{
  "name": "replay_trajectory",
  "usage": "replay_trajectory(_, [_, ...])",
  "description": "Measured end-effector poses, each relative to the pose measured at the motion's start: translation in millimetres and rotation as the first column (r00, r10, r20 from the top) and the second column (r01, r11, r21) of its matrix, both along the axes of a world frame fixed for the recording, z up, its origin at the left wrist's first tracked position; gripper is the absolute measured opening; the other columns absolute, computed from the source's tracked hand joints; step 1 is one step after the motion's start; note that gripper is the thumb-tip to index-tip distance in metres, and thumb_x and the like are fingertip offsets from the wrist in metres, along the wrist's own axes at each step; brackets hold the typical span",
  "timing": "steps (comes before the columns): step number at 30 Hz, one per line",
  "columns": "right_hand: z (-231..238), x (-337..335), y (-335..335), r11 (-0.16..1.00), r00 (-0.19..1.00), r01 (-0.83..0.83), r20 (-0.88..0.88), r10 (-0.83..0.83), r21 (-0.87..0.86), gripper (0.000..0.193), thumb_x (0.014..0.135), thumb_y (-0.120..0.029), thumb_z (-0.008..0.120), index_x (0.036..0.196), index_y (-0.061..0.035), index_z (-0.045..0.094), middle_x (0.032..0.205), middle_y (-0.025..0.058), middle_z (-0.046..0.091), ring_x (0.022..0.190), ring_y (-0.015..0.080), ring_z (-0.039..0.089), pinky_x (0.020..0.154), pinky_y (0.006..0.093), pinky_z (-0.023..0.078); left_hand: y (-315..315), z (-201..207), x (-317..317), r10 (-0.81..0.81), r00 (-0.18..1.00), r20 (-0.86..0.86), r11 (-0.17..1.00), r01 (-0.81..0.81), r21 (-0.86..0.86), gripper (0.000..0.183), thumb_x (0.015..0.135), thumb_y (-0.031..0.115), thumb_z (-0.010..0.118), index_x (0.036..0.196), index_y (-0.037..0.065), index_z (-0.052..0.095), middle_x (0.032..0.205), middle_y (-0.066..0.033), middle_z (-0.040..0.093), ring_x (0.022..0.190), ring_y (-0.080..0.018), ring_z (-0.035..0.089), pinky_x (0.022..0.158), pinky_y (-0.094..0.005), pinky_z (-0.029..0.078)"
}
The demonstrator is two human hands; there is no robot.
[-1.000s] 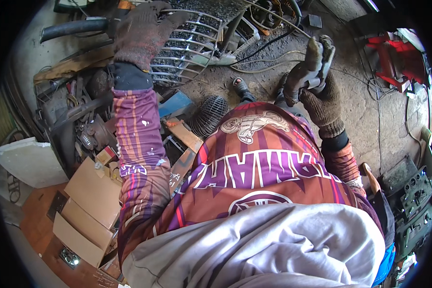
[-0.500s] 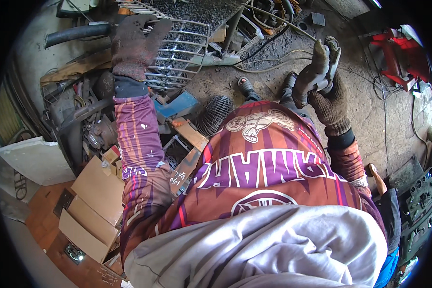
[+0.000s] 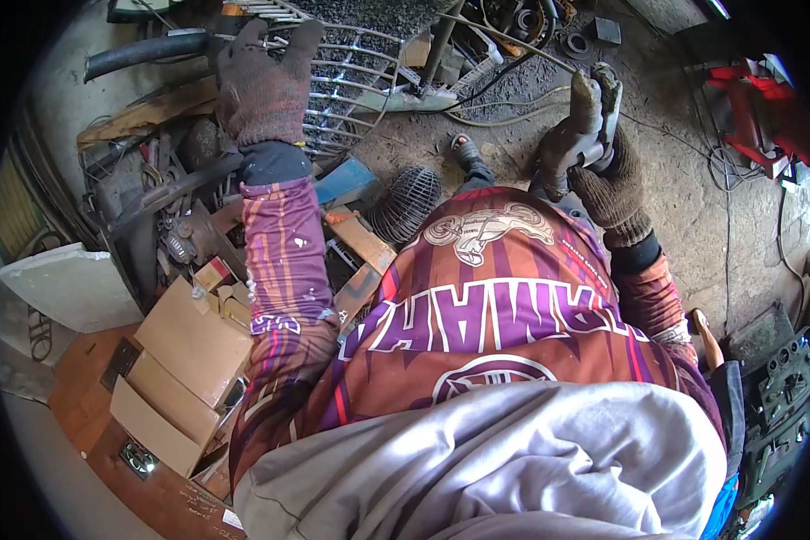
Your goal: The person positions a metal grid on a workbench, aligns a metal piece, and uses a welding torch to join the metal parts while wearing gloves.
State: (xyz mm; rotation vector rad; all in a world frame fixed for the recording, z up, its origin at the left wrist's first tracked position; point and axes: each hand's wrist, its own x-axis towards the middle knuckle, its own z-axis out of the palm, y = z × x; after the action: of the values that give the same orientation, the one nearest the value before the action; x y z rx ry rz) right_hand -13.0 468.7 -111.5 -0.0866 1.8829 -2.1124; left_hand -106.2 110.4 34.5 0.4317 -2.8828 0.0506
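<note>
A wire grille of parallel silver bars (image 3: 355,81) lies at the top, left of centre, over dark gravel-like bits. My left hand (image 3: 263,101), in a dirty knit glove, grips its far left edge; a bar shows between finger and thumb, while the other fingers are partly hidden. My right hand (image 3: 610,193), in a brown knit glove, is closed round a worn grey welding electrode holder (image 3: 569,139). From the holder's jaws a long thin welding rod (image 3: 511,42) slants up and left, its far end beyond the grille's right side.
Left of my arm lie a black hose (image 3: 144,56), a wooden plank (image 3: 153,117), metal scrap and an opened cardboard box (image 3: 193,337). A coiled wire piece (image 3: 408,202) stands near my foot. Cables (image 3: 513,119) cross the floor; a red metal stand (image 3: 751,117) is at right.
My left hand has shifted slightly right and down, its finger and thumb spread wider. The right hand, with holder and rod, has moved a little left. The view has shifted slightly.
</note>
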Motion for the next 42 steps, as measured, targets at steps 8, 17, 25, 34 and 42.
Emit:
replay_trajectory(8, [2.1,-1.1,4.2,1.0,1.0,-0.014,0.026,0.014,0.015,0.055,0.076,-0.013,0.076,0.125,-0.0003,0.055,0.108,0.0109,0.066,0.1,0.0189,0.064,0.088,0.0329,0.051,15.0,-11.5,20.6,-0.217,0.976,0.012,0.946,0.213,-0.245,0.083,0.074,0.068,0.067,0.136,0.014,0.054,0.137,-0.0198,0.048,0.13,-0.0381,0.044,0.103,-0.0543,0.039])
replay_trajectory(17, [8.6,-9.7,10.4,1.0,0.995,-0.02,0.102,0.022,-0.021,0.053,0.077,-0.013,0.077,0.124,-0.001,0.055,0.108,0.0099,0.066,0.099,0.0175,0.064,0.087,0.0319,0.051,48.3,-26.9,22.7,-0.344,0.905,0.251,0.826,0.419,-0.377,0.076,0.088,0.062,0.056,0.148,0.017,0.042,0.159,-0.0154,0.023,0.148,-0.0351,0.014,0.119,-0.062,0.003])
replay_trajectory(25, [3.8,-6.5,8.0,0.999,0.992,0.029,0.125,-0.026,-0.027,0.056,0.077,-0.011,0.076,0.127,-0.0006,0.053,0.111,0.0105,0.065,0.1,0.0179,0.064,0.088,0.032,0.051,53.0,-38.6,11.0,-0.342,0.917,0.205,0.746,0.397,-0.534,0.067,0.074,0.062,0.067,0.127,0.021,0.06,0.131,-0.0111,0.052,0.127,-0.0338,0.042,0.099,-0.0682,0.029])
replay_trajectory(34, [0.0,-4.2,14.9,0.997,0.994,0.062,0.096,-0.058,-0.045,0.055,0.076,-0.01,0.077,0.125,-0.0006,0.055,0.111,0.0105,0.065,0.101,0.0191,0.064,0.088,0.033,0.051,65.3,-18.7,15.7,-0.39,0.902,0.188,0.773,0.431,-0.465,0.054,0.077,0.057,0.068,0.116,0.02,0.067,0.125,-0.0058,0.058,0.122,-0.0275,0.049,0.096,-0.0601,0.033])
replay_trajectory(42, [2.9,-4.9,14.1,0.999,0.993,0.05,0.111,-0.049,-0.006,0.054,0.074,-0.011,0.077,0.123,-0.001,0.057,0.107,0.0097,0.066,0.099,0.0179,0.064,0.087,0.0329,0.051,22.4,7.4,-17.1,-0.465,0.791,0.398,0.778,0.579,-0.241,0.062,0.078,0.059,0.068,0.116,0.011,0.068,0.114,-0.0132,0.068,0.104,-0.0309,0.064,0.098,-0.0472,0.045])
